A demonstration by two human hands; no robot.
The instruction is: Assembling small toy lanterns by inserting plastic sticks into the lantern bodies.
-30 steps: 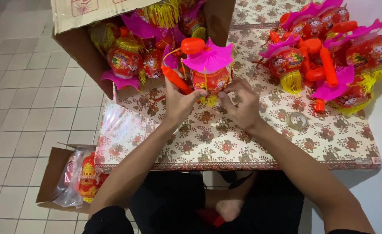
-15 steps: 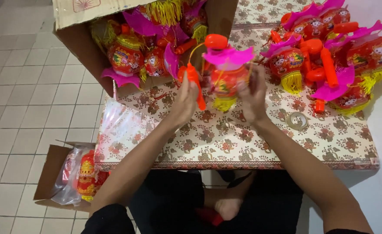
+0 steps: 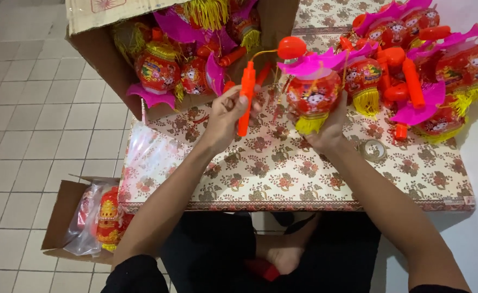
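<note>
I see a tape roll (image 3: 373, 150) on the floral tablecloth (image 3: 282, 173), a large cardboard box (image 3: 103, 49) of lanterns behind, and a small box (image 3: 65, 211) on the tiled floor (image 3: 27, 119).

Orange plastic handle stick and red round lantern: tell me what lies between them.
In the head view, only bare floral tablecloth shows between the orange plastic handle stick and the red round lantern.
</note>
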